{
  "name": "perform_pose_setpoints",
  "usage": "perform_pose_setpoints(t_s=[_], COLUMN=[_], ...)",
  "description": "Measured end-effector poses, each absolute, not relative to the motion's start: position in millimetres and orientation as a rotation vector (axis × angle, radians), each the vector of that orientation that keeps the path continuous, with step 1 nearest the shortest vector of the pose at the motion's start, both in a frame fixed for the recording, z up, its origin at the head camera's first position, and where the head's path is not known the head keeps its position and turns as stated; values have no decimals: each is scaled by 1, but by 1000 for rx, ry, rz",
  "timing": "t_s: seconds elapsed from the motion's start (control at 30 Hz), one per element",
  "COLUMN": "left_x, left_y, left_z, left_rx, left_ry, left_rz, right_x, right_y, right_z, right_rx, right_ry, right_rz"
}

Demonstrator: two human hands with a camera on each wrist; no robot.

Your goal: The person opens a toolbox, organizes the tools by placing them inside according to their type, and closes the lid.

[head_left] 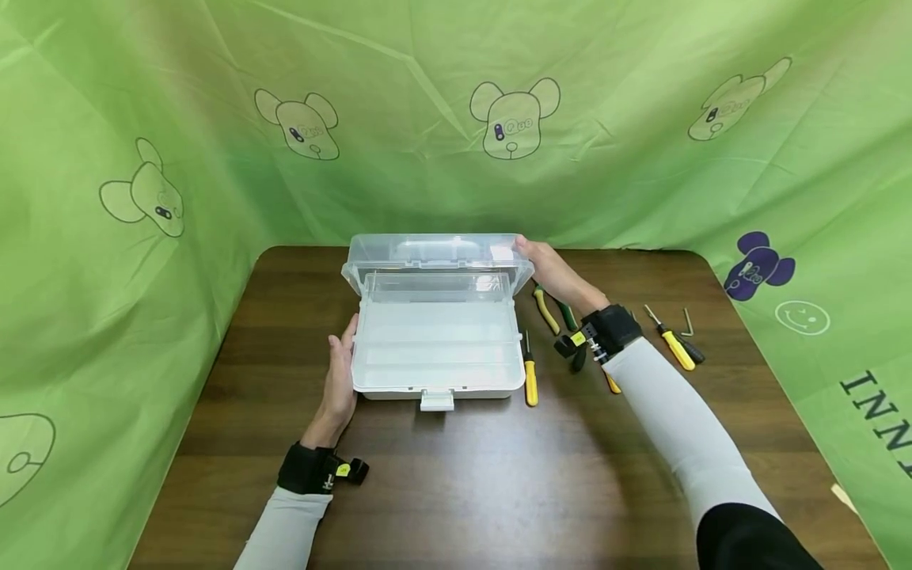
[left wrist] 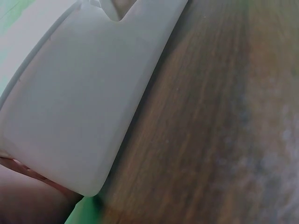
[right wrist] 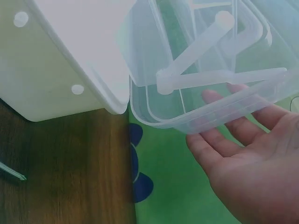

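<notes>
A white plastic storage box (head_left: 438,356) stands in the middle of the wooden table, its clear lid (head_left: 435,250) tilted up at the back. My left hand (head_left: 340,388) lies along the box's left side; the left wrist view shows the white front wall (left wrist: 88,107) and only a blurred bit of that hand. At the lid's right end is my right hand (head_left: 559,273). In the right wrist view its fairly straight fingers (right wrist: 219,142) touch the outside of the lid (right wrist: 201,116), near white hinged arms (right wrist: 198,51).
Right of the box lies a yellow-handled screwdriver (head_left: 530,380). Pliers with yellow and green handles (head_left: 547,310) lie partly under my right forearm. Farther right are another yellow screwdriver (head_left: 677,348), a black-handled tool (head_left: 691,348) and a hex key (head_left: 687,322). Green cloth (head_left: 399,182) hangs behind the table.
</notes>
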State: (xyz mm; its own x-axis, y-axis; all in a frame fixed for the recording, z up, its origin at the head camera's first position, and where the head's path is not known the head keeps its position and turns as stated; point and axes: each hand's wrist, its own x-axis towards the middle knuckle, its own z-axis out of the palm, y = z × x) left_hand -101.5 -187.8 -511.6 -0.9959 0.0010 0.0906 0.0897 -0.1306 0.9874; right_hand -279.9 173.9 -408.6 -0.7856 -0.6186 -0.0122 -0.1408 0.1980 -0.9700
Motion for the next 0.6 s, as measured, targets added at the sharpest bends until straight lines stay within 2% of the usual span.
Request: perform_pose_setpoints(t_s=[0.23, 0.6], left_x=[-102, -103], left_y=[-188, -186], left_z=[-512, -512], left_rx=[-117, -67], left_ry=[-2022, -2018], left_rz=[-2316, -2325], right_x=[-290, -305], right_y=[165, 165], right_z=[-411, -421], right_rx=[-682, -456], right_ry=[1995, 1753], right_rz=[-1720, -1888])
